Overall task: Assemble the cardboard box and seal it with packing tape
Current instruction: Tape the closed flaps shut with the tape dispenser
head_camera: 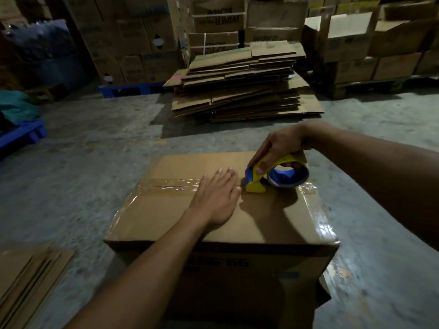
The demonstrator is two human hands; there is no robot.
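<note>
A closed brown cardboard box (166, 217) stands on the concrete floor right in front of me. Clear tape (166, 184) runs along its centre seam from the left edge, and shiny tape also covers the left and right edges. My left hand (217, 198) lies flat, fingers apart, on the top of the box over the seam. My right hand (279, 148) grips a yellow and blue tape dispenser (255, 184) with its roll (288, 178), resting on the seam just right of my left fingertips.
A tall pile of flattened cardboard sheets (240, 86) lies on the floor behind the box. Stacked cartons (133, 39) line the back wall. Blue pallets (21, 134) sit at the left. More flat cardboard (28, 274) lies at the lower left.
</note>
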